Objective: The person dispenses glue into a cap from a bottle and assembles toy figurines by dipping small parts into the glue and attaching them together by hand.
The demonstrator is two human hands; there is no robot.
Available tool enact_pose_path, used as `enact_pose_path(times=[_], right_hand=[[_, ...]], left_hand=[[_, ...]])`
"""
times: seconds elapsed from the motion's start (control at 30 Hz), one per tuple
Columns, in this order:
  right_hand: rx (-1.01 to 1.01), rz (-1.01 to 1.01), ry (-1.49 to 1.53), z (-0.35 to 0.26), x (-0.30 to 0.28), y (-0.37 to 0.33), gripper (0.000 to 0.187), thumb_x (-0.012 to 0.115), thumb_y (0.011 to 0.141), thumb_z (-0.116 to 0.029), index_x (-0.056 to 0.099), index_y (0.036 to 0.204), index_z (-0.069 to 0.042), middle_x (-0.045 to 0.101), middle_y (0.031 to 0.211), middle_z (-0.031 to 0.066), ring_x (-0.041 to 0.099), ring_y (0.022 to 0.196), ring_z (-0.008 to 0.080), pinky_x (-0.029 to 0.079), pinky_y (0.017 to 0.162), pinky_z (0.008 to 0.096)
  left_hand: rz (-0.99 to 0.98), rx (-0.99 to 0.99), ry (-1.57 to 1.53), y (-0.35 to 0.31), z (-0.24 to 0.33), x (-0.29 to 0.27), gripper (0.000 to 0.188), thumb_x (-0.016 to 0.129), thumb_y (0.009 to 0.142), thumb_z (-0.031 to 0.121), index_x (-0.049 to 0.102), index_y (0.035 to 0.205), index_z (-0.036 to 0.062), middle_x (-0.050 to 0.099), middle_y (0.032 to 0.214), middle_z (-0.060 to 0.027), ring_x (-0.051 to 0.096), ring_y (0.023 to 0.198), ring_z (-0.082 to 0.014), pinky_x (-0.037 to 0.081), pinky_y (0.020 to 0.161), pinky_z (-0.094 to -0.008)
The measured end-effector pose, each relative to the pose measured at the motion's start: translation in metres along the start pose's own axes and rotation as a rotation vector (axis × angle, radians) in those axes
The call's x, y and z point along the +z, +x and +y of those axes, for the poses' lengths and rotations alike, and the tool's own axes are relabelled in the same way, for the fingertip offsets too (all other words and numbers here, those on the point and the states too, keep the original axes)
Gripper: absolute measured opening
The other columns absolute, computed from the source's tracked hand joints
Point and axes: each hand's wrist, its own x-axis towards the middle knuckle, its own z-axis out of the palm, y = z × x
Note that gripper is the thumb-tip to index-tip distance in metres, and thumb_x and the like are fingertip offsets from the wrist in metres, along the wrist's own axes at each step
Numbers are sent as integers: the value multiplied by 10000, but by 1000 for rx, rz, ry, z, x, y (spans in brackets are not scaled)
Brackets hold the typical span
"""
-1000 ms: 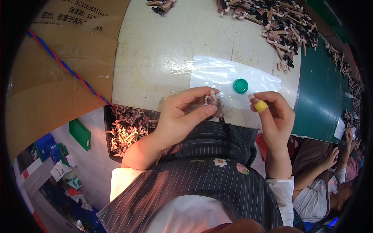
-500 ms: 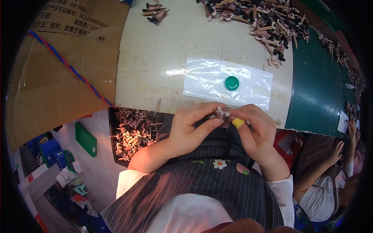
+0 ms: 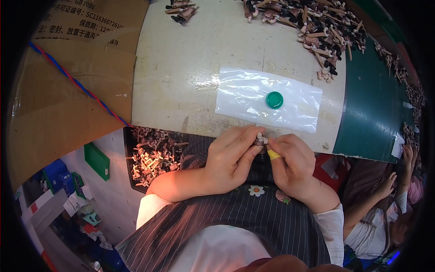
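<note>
Between my two hands, just off the table's near edge, is a small doll-like figurine [image 3: 260, 140] with pale parts and a brownish body. My left hand [image 3: 230, 156] pinches it between thumb and fingers. The fingertips of my right hand [image 3: 293, 162], which has a yellow wrap [image 3: 273, 154] on one digit, close on its other side. Fingers cover most of the figurine. Beyond the hands, a round green cap [image 3: 274, 100] lies on a clear-white plastic sheet [image 3: 240, 95].
Similar figurines with flat sticks [image 3: 324, 38] are heaped at the far right; a few [image 3: 181, 13] lie far left. A dark bin [image 3: 156, 158] of small parts stands below the table's left. A cardboard box [image 3: 77, 113], a green surface [image 3: 367, 109] and a co-worker's arms [image 3: 378, 195] flank me.
Both hands have drawn slightly closer together and lower, still on the figurine. My fingers now cover more of it. The view has shifted a little.
</note>
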Motion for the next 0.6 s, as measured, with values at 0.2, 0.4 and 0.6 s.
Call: enact_pose_path(times=[0.2,0.4,0.6], right_hand=[[-25,29,-2,-1,4,-6,267,659,680,105,635,941,48,592,797,151,608,657,288,486,557,340],[-62,34,12,-5,7,-11,290,655,666,118,637,946,48,592,800,150,607,657,286,487,556,342],[-91,-8,89,-3,23,-15,267,642,679,102,638,941,48,599,802,160,613,670,297,503,579,346]], left_hand=[[-12,9,11,-7,-1,2,305,592,835,-70,569,1138,-88,636,992,-193,635,823,-269,508,710,-300],[10,39,68,-15,4,0,312,594,823,-81,564,1133,-99,634,1004,-201,638,854,-294,512,738,-317],[97,-51,72,-35,5,-2,315,612,811,-44,579,1124,-58,620,1005,-199,613,902,-349,501,772,-370]])
